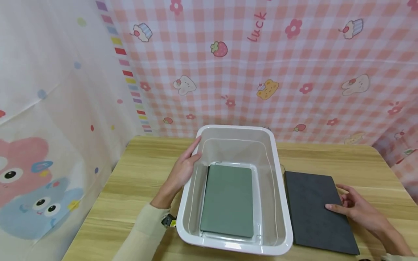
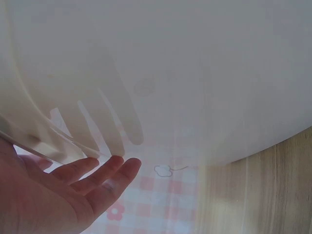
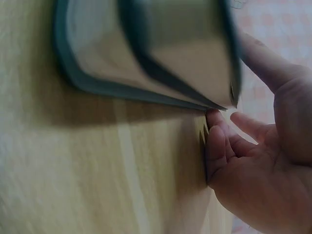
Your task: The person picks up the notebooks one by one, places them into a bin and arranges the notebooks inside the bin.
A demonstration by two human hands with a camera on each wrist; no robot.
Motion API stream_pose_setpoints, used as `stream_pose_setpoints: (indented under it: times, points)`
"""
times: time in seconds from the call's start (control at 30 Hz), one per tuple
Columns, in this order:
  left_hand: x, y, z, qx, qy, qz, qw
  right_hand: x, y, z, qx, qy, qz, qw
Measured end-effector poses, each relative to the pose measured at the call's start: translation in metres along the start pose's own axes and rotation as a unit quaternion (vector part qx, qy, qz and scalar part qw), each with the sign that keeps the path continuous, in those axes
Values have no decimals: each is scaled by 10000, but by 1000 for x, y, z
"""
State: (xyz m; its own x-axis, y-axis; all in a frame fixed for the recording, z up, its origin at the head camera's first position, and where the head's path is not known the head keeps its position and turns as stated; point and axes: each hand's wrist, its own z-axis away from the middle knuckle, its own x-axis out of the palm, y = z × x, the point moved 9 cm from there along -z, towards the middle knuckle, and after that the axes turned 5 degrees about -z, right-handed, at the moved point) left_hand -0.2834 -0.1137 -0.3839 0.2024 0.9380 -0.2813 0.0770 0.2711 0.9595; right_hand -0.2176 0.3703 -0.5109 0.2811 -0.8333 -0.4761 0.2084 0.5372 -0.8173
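A white plastic bin stands on the table. Inside it lies a green hardcover book, with a dark edge showing below its left side. My left hand grips the bin's left rim; in the left wrist view its fingers lie along the outer wall. Right of the bin lies a black hardcover book. My right hand holds that book by its right edge, thumb on the cover, fingertips at the lower edge. The right wrist view shows two layers of pages between dark covers, one above the other.
The wooden table reaches out to both sides of the bin. A pink checked cloth hangs behind its back edge, close to the bin. Another printed cloth hangs along the left side.
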Motion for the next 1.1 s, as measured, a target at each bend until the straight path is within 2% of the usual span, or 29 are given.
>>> stream_pose_setpoints:
  times: [0.17,0.37,1.1]
  points:
    - [0,0,0,30,-10,2,10000,2,-5,0,-220,128,177,9995]
    - [0,0,2,68,-10,-73,9999,2,-7,0,-279,251,352,9987]
    - [0,0,0,47,73,-31,10000,-2,-3,-1,-229,0,-32,9997]
